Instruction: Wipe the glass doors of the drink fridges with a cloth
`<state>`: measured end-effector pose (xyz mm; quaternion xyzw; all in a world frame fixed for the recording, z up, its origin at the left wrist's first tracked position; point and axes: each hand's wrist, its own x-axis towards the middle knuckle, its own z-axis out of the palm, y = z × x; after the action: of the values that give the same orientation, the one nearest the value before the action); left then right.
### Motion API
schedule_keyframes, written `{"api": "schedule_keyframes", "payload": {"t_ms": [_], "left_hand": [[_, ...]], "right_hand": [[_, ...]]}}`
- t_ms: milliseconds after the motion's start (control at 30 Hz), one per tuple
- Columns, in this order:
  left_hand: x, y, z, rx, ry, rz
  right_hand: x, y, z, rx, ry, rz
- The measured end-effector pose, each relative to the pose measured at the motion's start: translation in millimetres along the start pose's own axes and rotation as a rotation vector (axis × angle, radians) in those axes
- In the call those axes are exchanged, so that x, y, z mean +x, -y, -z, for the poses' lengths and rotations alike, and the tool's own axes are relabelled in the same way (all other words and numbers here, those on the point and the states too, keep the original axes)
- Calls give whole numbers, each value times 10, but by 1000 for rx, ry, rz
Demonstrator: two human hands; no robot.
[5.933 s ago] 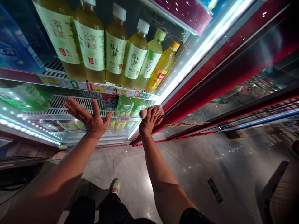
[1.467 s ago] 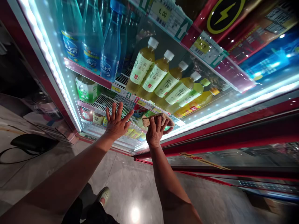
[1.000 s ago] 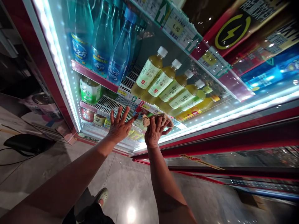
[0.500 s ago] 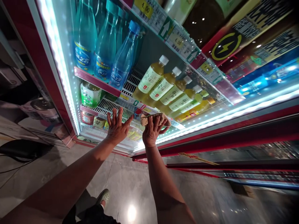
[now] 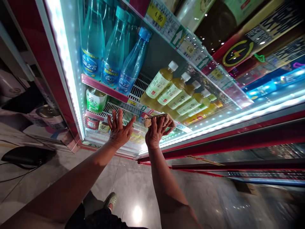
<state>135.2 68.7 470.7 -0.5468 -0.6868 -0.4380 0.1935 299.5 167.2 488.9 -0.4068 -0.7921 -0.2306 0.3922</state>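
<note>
My right hand (image 5: pixel 154 135) grips a crumpled brownish cloth (image 5: pixel 159 119) and presses it against the glass door (image 5: pixel 164 41) of a lit drinks fridge. My left hand (image 5: pixel 119 128) lies flat on the same glass just to the left, fingers spread. Behind the glass, yellow-green tea bottles (image 5: pixel 166 90) stand in a row on a wire shelf. Blue water bottles (image 5: pixel 111 54) fill the shelf to their left.
The fridge has a red frame (image 5: pixel 57 86) with bright LED strips. A second red-framed door (image 5: pixel 238 143) runs off to the right. Grey tiled floor (image 5: pixel 133 187) lies below, with my shoe (image 5: pixel 111 199) on it. A dark object with cables (image 5: pixel 28 155) sits at left.
Over the last second my hands stay on the glass, nearly still, while the view tilts up. Since about six seconds ago the cloth hand has shifted left from the fridge's right edge.
</note>
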Motion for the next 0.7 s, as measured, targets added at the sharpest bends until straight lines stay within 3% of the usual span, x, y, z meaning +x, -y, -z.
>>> {"api": "schedule_keyframes", "payload": {"t_ms": [233, 333, 467, 700], "left_hand": [[23, 168, 42, -44, 45, -18], [25, 213, 94, -44, 55, -43], [74, 323, 155, -27, -16, -18], [76, 526, 172, -37, 35, -11]], "right_hand": [[-336, 130, -135, -3, 44, 37], [-241, 215, -79, -14, 45, 9], [-18, 304, -57, 14, -1, -5], [-257, 487, -172, 25, 43, -2]]}}
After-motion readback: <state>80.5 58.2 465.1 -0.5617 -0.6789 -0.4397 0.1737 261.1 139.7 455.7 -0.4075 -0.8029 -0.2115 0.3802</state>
